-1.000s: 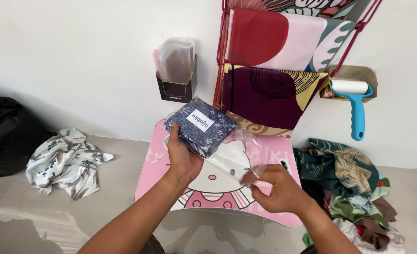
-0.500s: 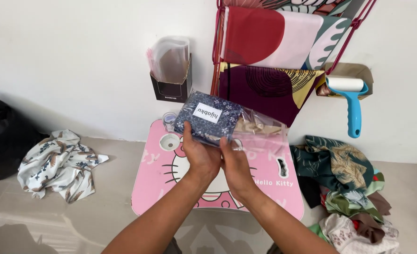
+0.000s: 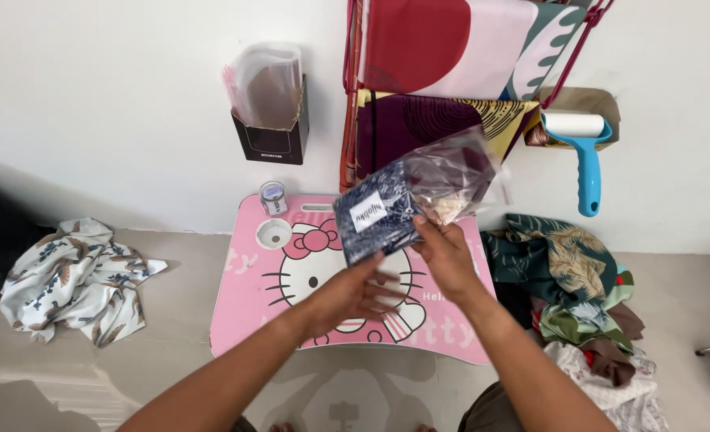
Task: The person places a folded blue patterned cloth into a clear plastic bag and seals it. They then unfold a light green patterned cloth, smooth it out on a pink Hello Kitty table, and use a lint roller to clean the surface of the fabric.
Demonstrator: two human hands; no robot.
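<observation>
A folded dark blue patterned cloth (image 3: 373,214) with a white label sits half inside a clear plastic bag (image 3: 453,170), held up above a pink low table (image 3: 247,320) with a cartoon cat print. My right hand (image 3: 448,258) grips the bag and cloth from below at their lower right edge. My left hand (image 3: 353,294) is just under the cloth's lower edge, fingers stretched out and blurred, its fingertips at or near the cloth.
A small jar (image 3: 273,197) and a round cup hole (image 3: 274,234) are at the table's back left. On the wall hang a black box of plastic bags (image 3: 271,140), a rack of fabrics (image 3: 443,56) and a blue lint roller (image 3: 585,156). Clothes piles lie right (image 3: 579,276) and left (image 3: 71,276).
The cloth has gone from my left hand alone into the clear bag. My right hand now holds bag and cloth, while my left hand has dropped lower with its fingers spread.
</observation>
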